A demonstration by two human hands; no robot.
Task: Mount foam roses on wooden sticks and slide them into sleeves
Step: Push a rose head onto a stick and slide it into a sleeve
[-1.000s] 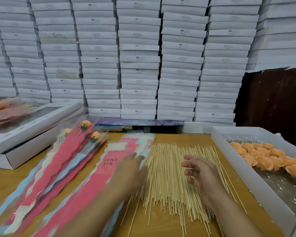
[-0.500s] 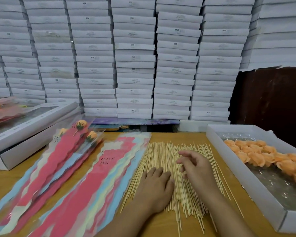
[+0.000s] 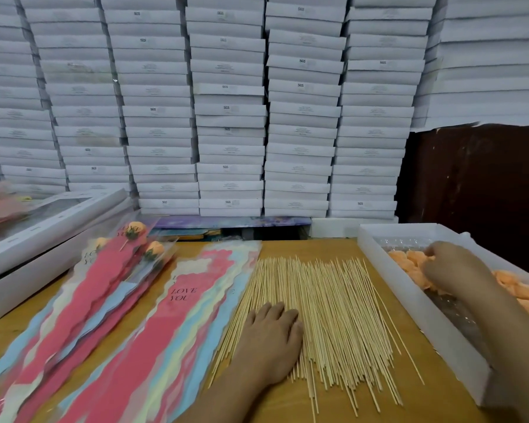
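- Reaching into the white tray [image 3: 409,303] at the bench's right edge, right hand [image 3: 452,267] is down among the peach foam roses [image 3: 519,291]; fingers curl into the pile, but cannot tell if one is actually pinched.
- Left hand [image 3: 271,340] lies flat on the wooden sticks [image 3: 333,306], fingers straight, pressing, grasping nothing.
- Sticks are spread loose mid-bench, running from the front edge toward the back; no single stick picked out.
- Empty sleeves [image 3: 177,315] with "LOVE YOU" print are stacked just left of the sticks.
- Finished sleeved roses [image 3: 135,236], about three, lie on a second sleeve pile toward the back-left, near the windowed white boxes [image 3: 43,239].
- Progress: early. A few done; big stick pile, many roses and sleeves left.
- Current step, by judgement: fetching rose plus stick for the next mount.
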